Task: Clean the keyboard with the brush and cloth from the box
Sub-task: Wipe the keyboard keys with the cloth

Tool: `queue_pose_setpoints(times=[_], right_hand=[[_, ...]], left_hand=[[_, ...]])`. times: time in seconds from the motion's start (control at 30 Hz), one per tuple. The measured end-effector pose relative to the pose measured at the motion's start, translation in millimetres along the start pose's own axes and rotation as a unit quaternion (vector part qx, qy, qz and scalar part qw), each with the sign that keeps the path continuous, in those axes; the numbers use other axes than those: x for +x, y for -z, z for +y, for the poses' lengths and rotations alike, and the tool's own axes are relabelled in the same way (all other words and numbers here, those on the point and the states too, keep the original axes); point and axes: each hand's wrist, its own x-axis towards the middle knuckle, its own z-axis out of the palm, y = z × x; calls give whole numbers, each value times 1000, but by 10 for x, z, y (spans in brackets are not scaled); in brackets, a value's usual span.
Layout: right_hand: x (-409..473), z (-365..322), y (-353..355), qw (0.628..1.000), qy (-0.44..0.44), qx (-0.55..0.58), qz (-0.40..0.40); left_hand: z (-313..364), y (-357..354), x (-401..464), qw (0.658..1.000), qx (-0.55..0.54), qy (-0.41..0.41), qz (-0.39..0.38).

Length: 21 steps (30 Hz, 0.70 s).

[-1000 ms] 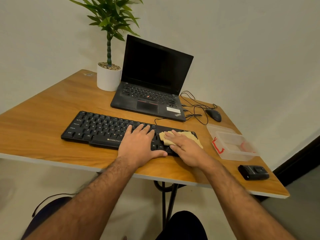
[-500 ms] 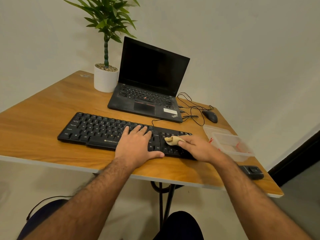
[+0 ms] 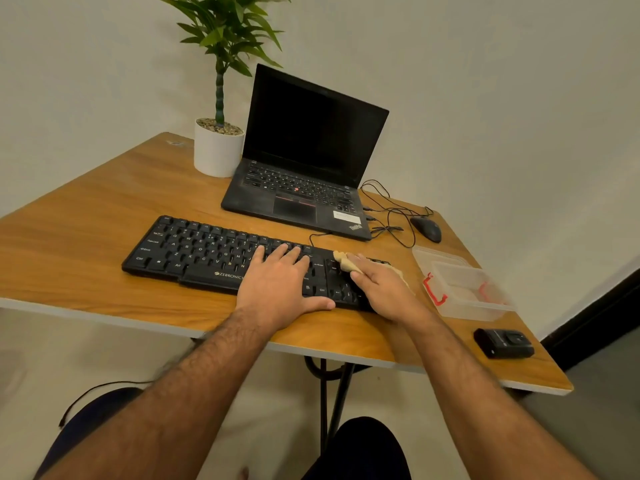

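A black keyboard (image 3: 204,249) lies across the wooden desk (image 3: 86,216). My left hand (image 3: 280,285) rests flat on its right-middle keys, fingers spread, holding it down. My right hand (image 3: 381,287) presses a bunched tan cloth (image 3: 342,259) onto the keyboard's right end; most of the cloth is hidden under the palm, with an edge showing by the wrist. A clear plastic box (image 3: 465,291) with red latches stands to the right, its lid beneath it. No brush is visible.
An open black laptop (image 3: 304,161) stands behind the keyboard, with a potted plant (image 3: 218,147) to its left. Tangled cables and a black mouse (image 3: 426,228) lie at the back right. A small black device (image 3: 504,342) sits near the desk's front right corner.
My right hand gathered the spread cloth into a bunch and slid it across the keyboard's right end, now further back over the keys. My left hand stayed put.
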Motion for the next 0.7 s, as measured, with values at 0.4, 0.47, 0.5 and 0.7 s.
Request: queue_pose_setpoints(times=[0.4,0.47,0.5,0.7], right_hand=[[-268,20,-67,999,44,-20,-10],[-294,22,-84,999,47,-13,-3],[-305,1,-109,998,54,-12,1],[-353,-27,-261,995,98,-22,11]], left_hand=[[5,9,-2,1000,10,3,-3],[10,4,-3,1000,11,4,-1],[10,2,-3,1000,11,4,1],[4,3,-9,1000,9,0,8]])
